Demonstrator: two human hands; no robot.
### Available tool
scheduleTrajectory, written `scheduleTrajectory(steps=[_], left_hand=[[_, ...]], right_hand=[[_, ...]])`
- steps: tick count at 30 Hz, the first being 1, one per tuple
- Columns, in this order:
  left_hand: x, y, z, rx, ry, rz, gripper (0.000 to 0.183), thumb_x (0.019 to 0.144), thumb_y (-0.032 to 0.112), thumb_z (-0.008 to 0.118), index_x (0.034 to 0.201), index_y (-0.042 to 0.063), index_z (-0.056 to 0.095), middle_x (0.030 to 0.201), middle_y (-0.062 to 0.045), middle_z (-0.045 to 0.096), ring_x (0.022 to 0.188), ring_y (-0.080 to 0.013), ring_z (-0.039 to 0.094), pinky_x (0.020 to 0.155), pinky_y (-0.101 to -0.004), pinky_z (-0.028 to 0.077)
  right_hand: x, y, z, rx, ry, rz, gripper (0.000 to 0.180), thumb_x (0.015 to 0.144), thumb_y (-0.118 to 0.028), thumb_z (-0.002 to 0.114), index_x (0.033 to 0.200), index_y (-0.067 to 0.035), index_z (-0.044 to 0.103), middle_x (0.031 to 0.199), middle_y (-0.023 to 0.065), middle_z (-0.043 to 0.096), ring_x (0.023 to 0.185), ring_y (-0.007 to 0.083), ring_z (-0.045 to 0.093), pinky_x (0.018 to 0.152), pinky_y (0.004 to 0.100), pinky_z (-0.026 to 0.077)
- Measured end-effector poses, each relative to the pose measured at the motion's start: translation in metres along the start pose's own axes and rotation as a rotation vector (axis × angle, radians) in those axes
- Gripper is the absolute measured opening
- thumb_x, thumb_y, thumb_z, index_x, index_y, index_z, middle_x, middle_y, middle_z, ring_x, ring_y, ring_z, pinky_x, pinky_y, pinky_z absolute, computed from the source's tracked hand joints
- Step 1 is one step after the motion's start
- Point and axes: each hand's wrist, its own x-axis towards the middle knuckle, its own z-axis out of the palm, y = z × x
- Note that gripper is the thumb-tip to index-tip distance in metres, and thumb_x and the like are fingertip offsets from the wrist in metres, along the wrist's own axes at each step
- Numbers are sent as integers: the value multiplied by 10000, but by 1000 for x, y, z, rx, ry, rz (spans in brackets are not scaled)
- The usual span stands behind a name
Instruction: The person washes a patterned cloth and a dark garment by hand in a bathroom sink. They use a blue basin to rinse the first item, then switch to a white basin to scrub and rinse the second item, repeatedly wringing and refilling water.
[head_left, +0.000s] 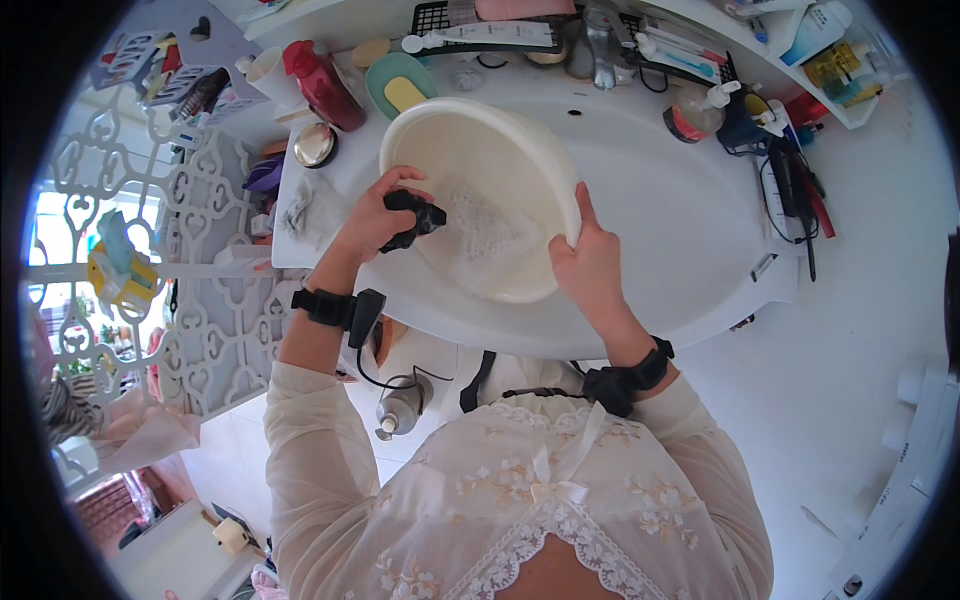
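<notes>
A cream plastic basin (420, 142) is tilted in the white washbasin (660, 225), with soapy, foamy water (487, 232) pooled at its near side. My right hand (589, 255) grips the basin's right rim, thumb and forefinger showing on the outside. At the left rim, my left hand (382, 214) holds a bunched wet black cloth (411, 219), with some suds on it. What kind of cloth item it is, I cannot tell.
Behind the basin lies a green soap dish (381, 79) with a yellow soap bar (405, 94). A red bottle (326, 86) and a round tin (316, 145) stand left. The faucet (600, 49) is at the back; a pump bottle (697, 112) stands right. A white cloth (315, 210) lies on the left counter.
</notes>
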Motion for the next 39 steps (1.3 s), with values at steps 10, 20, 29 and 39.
scheduleTrajectory(steps=[10, 20, 29, 39], left_hand=[[5, 13, 12, 236, -27, -47, 203, 698, 53, 699, 864, 86, 588, 799, 7, 553, 706, -89, 564, 596, -230, 474], [21, 4, 22, 377, -42, 92, 143, 670, -13, 610, 770, 68, 548, 724, 15, 532, 651, -82, 521, 551, -229, 429], [40, -9, 66, 432, -77, 77, 106, 699, 34, 571, 785, 77, 614, 718, 10, 567, 621, -111, 531, 568, -262, 458], [49, -5, 89, 613, -249, -60, 271, 656, 19, 610, 917, 92, 604, 764, -10, 523, 617, -115, 522, 521, -260, 443]], right_hand=[[-13, 22, 1, -161, 253, -309, 812, 686, -15, 588, 1418, 39, 241, 1286, 355, 441, 795, 432, 636, 646, 399, 554], [-29, 43, -60, -205, 445, -230, 704, 726, 31, 545, 1398, 9, 336, 1324, 242, 484, 1035, 351, 618, 817, 372, 531], [-48, 68, -123, -428, 634, -266, 624, 795, 20, 553, 1388, 20, 355, 1325, 232, 490, 1037, 364, 612, 797, 356, 546], [-49, 91, -137, -511, 742, -281, 605, 813, 30, 547, 1383, 46, 343, 1328, 234, 488, 1077, 394, 585, 840, 359, 535]])
